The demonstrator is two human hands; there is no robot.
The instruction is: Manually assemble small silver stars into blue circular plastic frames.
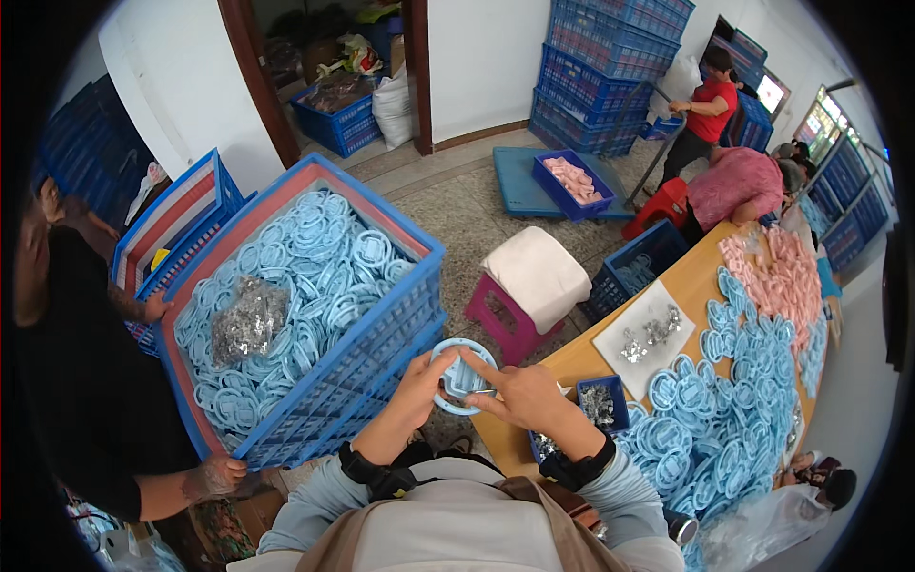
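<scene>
In front of my body I hold a light blue round plastic frame [461, 379], a ring with a recessed shape in its middle. My left hand [416, 389] is closed on its left rim, with the thumb on top. My right hand [530, 393] pinches at the right side, its index finger reaching over the middle. A small shiny bit shows by the right fingertips, too small to name. Below my right wrist is a small dark blue bin [624, 393] of little metal pieces [598, 404]. Many similar blue frames [729, 419] lie heaped on the wooden table [688, 270] at right.
A large blue crate [357, 419] at left holds blue frames and a bag of metal pieces [250, 322]; a person's hand [221, 474] grips its corner. A pink stool [502, 322] stands ahead. A white board [620, 334] and pink parts [777, 276] lie on the table. Other people are beyond.
</scene>
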